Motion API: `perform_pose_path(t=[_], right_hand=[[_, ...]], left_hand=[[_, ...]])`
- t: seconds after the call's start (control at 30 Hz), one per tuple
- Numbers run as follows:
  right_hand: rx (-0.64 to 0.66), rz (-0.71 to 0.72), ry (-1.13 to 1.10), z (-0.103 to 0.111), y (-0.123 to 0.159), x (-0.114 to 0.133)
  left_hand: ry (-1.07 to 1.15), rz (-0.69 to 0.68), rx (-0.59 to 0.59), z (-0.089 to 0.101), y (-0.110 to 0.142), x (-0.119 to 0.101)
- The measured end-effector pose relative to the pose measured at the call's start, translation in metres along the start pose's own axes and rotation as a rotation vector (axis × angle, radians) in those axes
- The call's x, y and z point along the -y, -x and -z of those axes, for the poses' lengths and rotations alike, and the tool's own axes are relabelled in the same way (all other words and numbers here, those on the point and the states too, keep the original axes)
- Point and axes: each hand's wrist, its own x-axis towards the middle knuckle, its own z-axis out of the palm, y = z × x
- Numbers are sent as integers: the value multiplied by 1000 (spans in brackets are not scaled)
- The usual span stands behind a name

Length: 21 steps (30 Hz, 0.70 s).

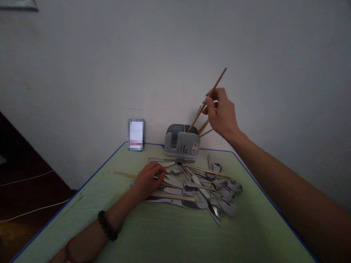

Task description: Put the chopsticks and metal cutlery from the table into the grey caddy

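Forearms over a green table: a chopstick slants into the grey holder

Right forearm (279,182) and left forearm (87,237) reach in from the bottom corners, the left one wearing a dark beaded bracelet (108,225). A wooden chopstick (220,79) is pinched between the thumb and fingers of the right hand (223,113), above the back of the table (164,237). Its long axis runs diagonally: the upper end points up and to the right, well above the hand, and the lower tip points down and left at the mouth of the holder. Whether the tip rests inside or just over the opening, I cannot tell.

The holder (189,144) is grey, split by a thin divider, with a notch and small holes in its front and a sticker (195,148) at the right. Other chopsticks (203,126) lean out of its right side, partly hidden by the hand.

In front lies a loose heap of cutlery. The left hand (149,179) is over its left part, thumb and forefinger close together; whether they grip anything, I cannot tell. Loose chopsticks (208,171) lie roughly left to right among knives (189,204), many with their blades to the right. Spoons (234,186) gather at the right, and forks (229,208) lie at the near right.

Left of the holder, a phone (136,134) stands upright, its lit screen blurred, near the pale wall (109,73).
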Motion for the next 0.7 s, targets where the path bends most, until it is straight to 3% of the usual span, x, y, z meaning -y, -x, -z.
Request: perform_pose_path(t=[0.1, 0.4, 0.7], right_hand=[[86, -40, 80, -13, -7, -5], [354, -350, 314, -43, -16, -17], [557, -451, 503, -61, -17, -10]], left_hand=[[24, -9, -5, 0, 0, -1], [48, -15, 5, -2, -1, 1], [57, 28, 12, -3, 0, 3]])
